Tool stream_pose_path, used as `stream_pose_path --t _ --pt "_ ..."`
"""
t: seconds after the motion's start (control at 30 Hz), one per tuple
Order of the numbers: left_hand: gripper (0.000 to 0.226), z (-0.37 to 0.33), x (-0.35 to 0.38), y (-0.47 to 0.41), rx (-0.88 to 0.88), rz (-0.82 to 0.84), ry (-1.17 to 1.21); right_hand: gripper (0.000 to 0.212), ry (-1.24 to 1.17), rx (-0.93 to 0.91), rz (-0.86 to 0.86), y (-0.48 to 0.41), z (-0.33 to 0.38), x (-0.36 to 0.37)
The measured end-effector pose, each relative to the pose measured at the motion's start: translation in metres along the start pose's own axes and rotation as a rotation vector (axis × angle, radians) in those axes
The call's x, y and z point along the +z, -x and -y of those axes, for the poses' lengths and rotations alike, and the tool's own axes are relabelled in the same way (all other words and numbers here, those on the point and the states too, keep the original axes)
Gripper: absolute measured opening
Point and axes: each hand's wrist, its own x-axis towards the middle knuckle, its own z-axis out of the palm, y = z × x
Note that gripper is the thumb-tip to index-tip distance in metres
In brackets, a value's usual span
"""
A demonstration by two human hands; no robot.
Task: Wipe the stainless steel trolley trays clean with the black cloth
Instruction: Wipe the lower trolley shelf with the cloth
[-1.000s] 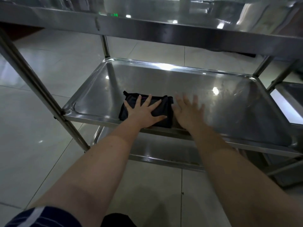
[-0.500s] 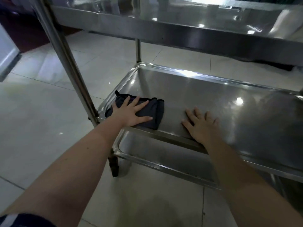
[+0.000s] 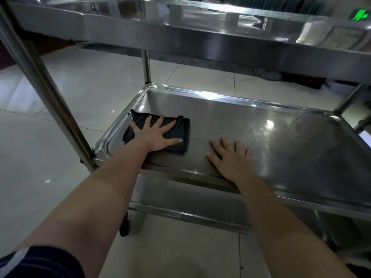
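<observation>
L hand flat on folded black cloth, middle tray; R hand flat, holding nothing.

We have a single view, from a wide-angle camera worn on the head, facing forward and down. It sits close and low enough to look beneath the top tray onto the middle tray. The bottom tray lies below and the floor to the left. The left hand and right hand reach in from the lower edge to mid-frame.
</observation>
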Motion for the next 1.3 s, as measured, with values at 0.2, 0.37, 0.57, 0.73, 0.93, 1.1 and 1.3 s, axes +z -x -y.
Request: stream_pose_path --t 0.2,0.37,0.57,0.73,0.93,1.1,1.3 --pt "0.093 -0.074 0.028 0.029 0.096 -0.021 -0.046 0.058 -0.179 0.052 0.014 0.015 -0.004 -0.01" --pt "0.07 -0.067 0.011 0.043 0.153 -0.023 0.143 0.041 -0.617 -0.142 -0.298 0.03 -0.003 -0.022" --pt "0.035 -0.037 -0.001 0.081 0.344 -0.317 0.358 0.029 -0.153 -0.373 -0.281 0.026 0.023 -0.024" --pt "0.055 -0.031 0.0 0.1 0.37 -0.342 0.208 0.014 -0.497 -0.241 -0.3 0.02 0.039 -0.051" --pt "0.025 -0.064 -0.028 0.101 0.442 -0.583 0.148 0.011 -0.653 -0.197 -0.485 0.039 -0.001 -0.09" --pt "0.023 -0.128 -0.033 0.12 0.607 -0.74 0.075 0.018 -0.74 -0.186 -0.665 0.097 -0.064 -0.097" --pt "0.022 -0.196 -0.019 0.153 0.842 -0.861 0.05 0.027 -0.634 -0.213 -0.718 0.188 -0.136 -0.108"
